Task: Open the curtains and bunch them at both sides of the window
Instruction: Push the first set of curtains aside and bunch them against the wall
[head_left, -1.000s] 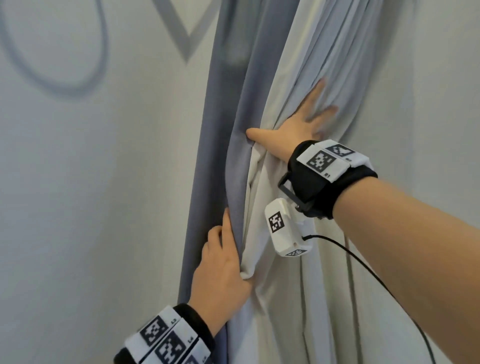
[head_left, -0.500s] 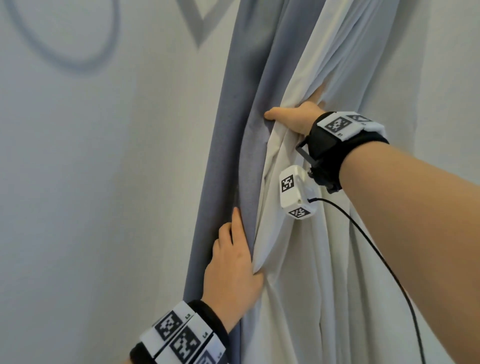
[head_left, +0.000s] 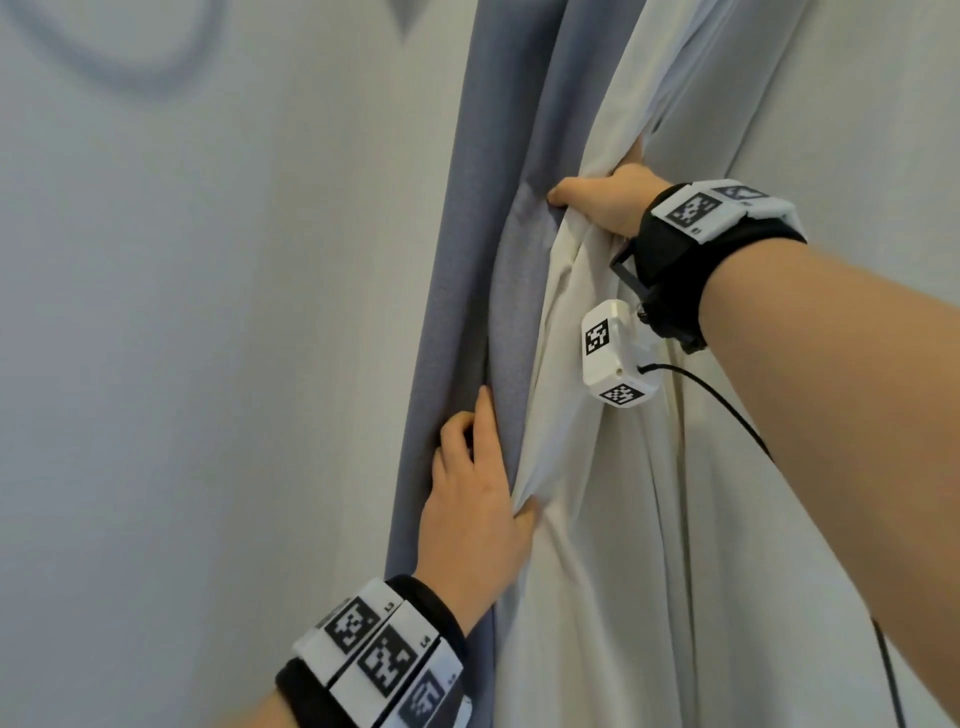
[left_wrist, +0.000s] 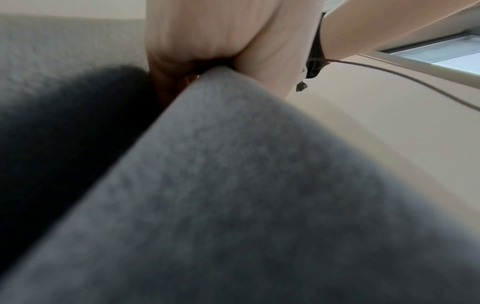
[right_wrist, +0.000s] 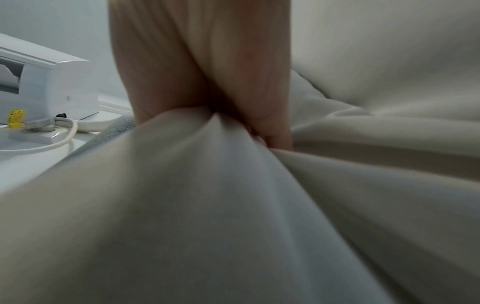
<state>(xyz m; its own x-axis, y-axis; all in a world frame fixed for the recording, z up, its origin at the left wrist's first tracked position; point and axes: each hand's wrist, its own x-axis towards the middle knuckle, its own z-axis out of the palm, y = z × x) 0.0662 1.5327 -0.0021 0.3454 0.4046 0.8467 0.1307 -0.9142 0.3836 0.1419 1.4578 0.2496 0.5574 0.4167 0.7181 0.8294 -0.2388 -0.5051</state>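
Observation:
A grey-blue curtain hangs bunched beside a white curtain in the head view. My left hand grips a fold of the grey curtain low down, with the thumb against the white cloth. In the left wrist view that grey curtain fold runs up into my left hand. Higher up, my right hand grips a bunch of the white curtain, and its fingers are buried in the cloth. The right wrist view shows the white curtain's folds gathered into my right hand.
A pale wall with a blurred grey pattern lies left of the curtains. A window frame shows past my right forearm. In the right wrist view, a white device with a cable and a yellow tag sits on a white ledge.
My right hand lay flat on the white curtain; its fingers have since curled into the cloth and gathered it toward the grey curtain. My left hand has kept its hold.

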